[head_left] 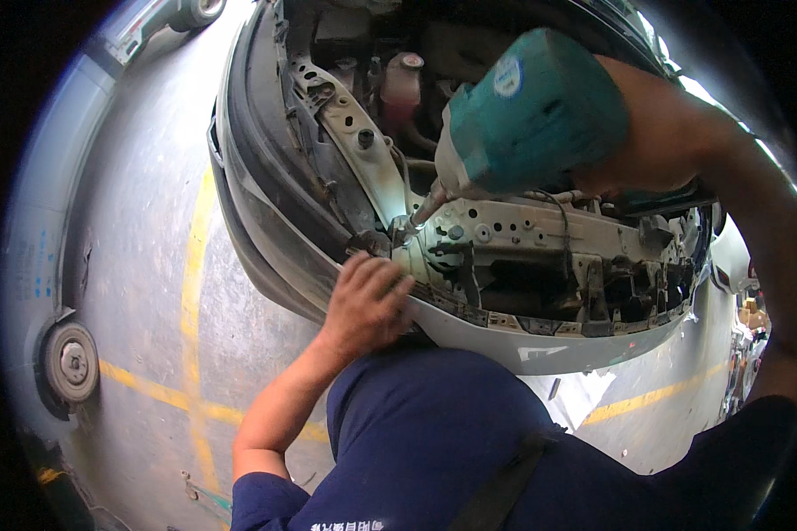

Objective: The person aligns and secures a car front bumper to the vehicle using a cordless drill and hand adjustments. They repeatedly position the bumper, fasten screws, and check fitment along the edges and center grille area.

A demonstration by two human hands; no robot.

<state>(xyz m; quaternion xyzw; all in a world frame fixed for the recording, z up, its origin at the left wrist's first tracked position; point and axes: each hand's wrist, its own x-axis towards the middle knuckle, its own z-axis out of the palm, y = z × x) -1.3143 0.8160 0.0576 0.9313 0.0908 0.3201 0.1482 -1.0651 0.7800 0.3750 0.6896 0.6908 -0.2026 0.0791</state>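
Observation:
My right hand (642, 133) grips a teal power impact wrench (540, 111) from the right, its fingers mostly hidden behind the tool body. The wrench slants down to the left, and its long socket (425, 208) reaches the corner where the cream fender rail (350, 124) meets the front crossmember (514, 223). A light shines on that spot. Just below the socket tip, my left hand (367, 301) is closed at the front corner of the car, fingers curled and slightly blurred. Whatever it holds cannot be made out.
The car's front bumper cover (549, 352) runs close against my body. A capped reservoir (403, 84) sits in the engine bay. Another vehicle with a wheel (71, 361) stands at left. Yellow lines (195, 265) mark the floor; white sheeting (571, 398) lies beneath the bumper.

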